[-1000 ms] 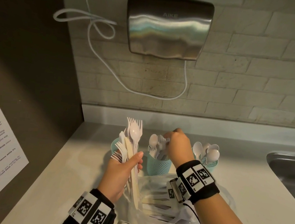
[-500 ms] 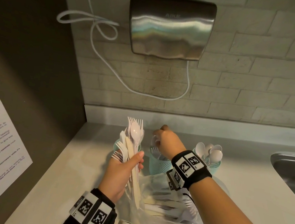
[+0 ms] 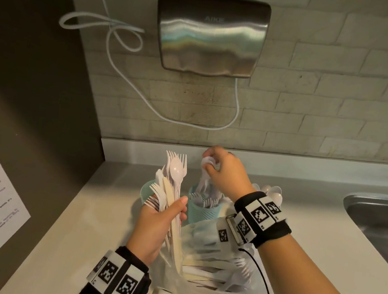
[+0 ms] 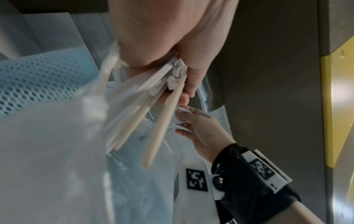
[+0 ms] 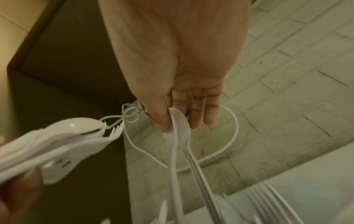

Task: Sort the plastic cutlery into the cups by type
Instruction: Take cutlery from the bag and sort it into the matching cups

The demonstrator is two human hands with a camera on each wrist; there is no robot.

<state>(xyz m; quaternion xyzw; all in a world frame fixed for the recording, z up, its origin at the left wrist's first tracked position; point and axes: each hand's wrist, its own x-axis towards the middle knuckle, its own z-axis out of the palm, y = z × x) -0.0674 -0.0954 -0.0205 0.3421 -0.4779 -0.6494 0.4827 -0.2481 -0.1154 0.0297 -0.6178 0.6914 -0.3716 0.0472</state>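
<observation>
Spoons coming up out of the middle cup

The right hand (image 3: 221,171) pinches a few white spoons (image 5: 178,125) by their bowls, handles hanging straight down into the middle cup (image 3: 201,210). The spoon cup (image 3: 272,194) sits just right of it, open room above. The left hand (image 3: 157,225) grips the mixed bundle (image 3: 172,180) upright, left of the middle cup.

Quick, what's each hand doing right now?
Left hand: holding a mixed bundle of cutlery.
Right hand: pinching white spoons over the middle cup.
</observation>
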